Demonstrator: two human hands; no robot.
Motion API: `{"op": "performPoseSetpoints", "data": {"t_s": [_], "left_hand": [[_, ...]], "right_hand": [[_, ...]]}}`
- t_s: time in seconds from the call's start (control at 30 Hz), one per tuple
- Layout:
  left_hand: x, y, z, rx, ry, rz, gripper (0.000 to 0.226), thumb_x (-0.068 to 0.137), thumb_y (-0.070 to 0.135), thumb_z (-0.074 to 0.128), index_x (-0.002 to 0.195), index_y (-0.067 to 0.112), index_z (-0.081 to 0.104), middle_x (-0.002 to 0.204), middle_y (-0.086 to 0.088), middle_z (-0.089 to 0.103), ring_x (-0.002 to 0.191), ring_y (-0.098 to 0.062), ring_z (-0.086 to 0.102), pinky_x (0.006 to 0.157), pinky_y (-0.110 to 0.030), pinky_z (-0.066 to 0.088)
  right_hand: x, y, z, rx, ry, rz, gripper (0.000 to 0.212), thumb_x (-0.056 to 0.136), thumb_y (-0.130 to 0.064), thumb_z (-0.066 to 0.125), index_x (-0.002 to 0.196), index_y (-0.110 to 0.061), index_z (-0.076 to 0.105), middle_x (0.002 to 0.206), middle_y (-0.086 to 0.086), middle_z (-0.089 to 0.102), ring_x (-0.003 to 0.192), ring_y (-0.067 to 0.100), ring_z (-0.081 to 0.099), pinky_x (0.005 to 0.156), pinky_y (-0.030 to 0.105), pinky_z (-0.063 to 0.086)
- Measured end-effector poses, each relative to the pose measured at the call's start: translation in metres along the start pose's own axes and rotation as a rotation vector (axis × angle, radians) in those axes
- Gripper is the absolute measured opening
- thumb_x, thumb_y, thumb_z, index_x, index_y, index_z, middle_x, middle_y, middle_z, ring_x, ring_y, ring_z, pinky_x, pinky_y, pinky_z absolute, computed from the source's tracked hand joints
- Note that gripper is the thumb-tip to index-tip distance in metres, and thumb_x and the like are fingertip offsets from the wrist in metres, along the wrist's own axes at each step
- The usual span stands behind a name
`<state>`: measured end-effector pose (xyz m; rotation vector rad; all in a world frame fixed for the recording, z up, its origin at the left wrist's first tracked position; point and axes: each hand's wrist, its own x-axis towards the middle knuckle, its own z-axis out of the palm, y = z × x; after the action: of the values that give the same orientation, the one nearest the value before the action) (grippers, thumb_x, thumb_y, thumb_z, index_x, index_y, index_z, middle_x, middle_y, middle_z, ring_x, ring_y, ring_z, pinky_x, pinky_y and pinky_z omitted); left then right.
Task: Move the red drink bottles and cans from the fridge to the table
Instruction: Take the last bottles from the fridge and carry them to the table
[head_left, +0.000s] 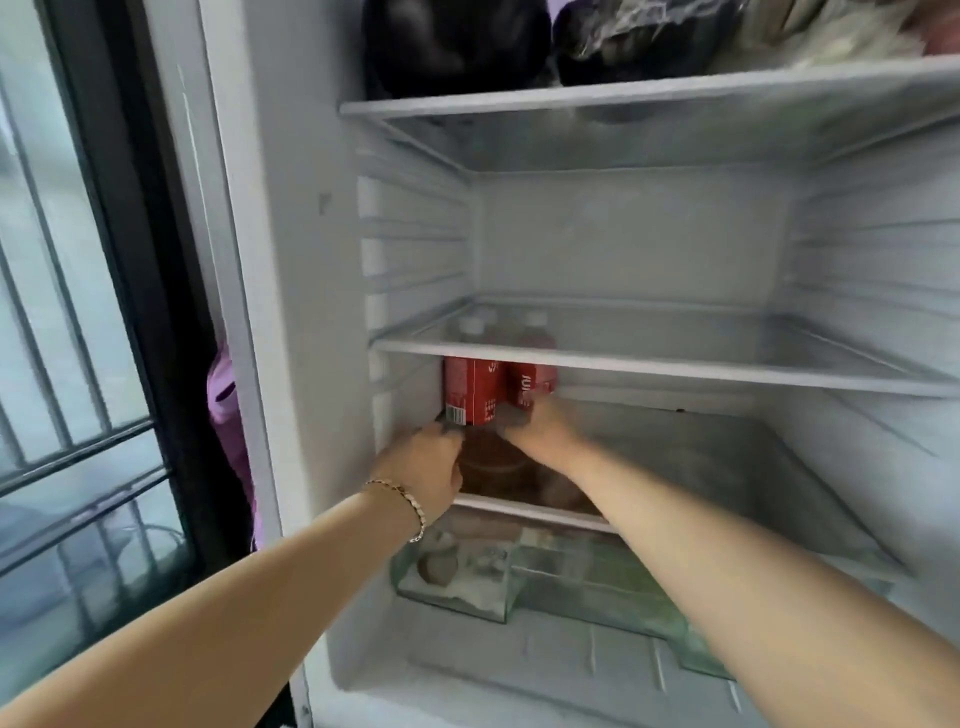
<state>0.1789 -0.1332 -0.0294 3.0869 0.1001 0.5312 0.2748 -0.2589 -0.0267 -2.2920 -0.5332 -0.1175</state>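
Observation:
Two red-labelled drink bottles stand side by side at the left of a lower fridge shelf (727, 441). Their white caps show through the glass shelf above. My left hand (431, 462) grips the lower part of the left bottle (472, 389). My right hand (540, 428) grips the lower part of the right bottle (530, 384). The bottles' dark lower bodies are partly hidden behind my hands. The picture is blurred by motion.
The glass shelf (675, 358) just above the bottles carries nothing. The top shelf (623, 98) holds dark bags and wrapped food. A clear drawer (467, 587) with food sits below. The fridge's left wall (291, 312) stands close to the bottles. A window with bars (62, 312) is at far left.

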Motion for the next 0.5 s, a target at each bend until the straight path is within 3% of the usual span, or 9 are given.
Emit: {"op": "performPoseSetpoints", "data": {"t_s": [0.1,0.2,0.37,0.5], "left_hand": [[0.01,-0.006,0.013,0.101,0.031,0.028,0.03,0.096,0.024,0.038,0.122,0.016,0.051,0.128,-0.003,0.052,0.107,-0.024,0.055,0.085,-0.032,0.046],[0.017,-0.008,0.02,0.156,0.098,0.018,0.03,0.099,0.028,0.034,0.122,0.019,0.051,0.13,-0.001,0.051,0.11,-0.022,0.053,0.084,-0.031,0.044],[0.02,-0.015,0.033,0.092,0.137,0.069,0.027,0.098,0.024,0.037,0.108,0.013,0.061,0.115,-0.008,0.059,0.104,-0.029,0.056,0.079,-0.033,0.043],[0.02,-0.018,0.029,0.166,0.104,0.053,0.028,0.099,0.027,0.032,0.117,0.019,0.052,0.118,-0.001,0.058,0.107,-0.022,0.055,0.08,-0.03,0.043]], "right_hand": [[0.035,-0.01,0.017,0.128,0.026,0.009,0.068,0.079,-0.029,0.074,0.137,-0.013,0.042,0.136,0.008,0.054,0.126,0.025,0.051,0.106,0.036,0.039],[0.065,-0.013,0.035,0.22,0.015,0.049,0.082,0.074,-0.032,0.079,0.141,-0.013,0.035,0.14,0.009,0.048,0.131,0.027,0.045,0.11,0.04,0.036],[0.081,-0.007,0.047,0.269,0.04,0.113,0.081,0.071,-0.031,0.081,0.137,-0.013,0.038,0.139,0.008,0.049,0.131,0.026,0.044,0.11,0.038,0.034],[0.067,-0.009,0.041,0.23,0.027,0.095,0.084,0.067,-0.03,0.083,0.136,-0.016,0.037,0.135,0.005,0.052,0.128,0.023,0.047,0.105,0.035,0.038]]}}
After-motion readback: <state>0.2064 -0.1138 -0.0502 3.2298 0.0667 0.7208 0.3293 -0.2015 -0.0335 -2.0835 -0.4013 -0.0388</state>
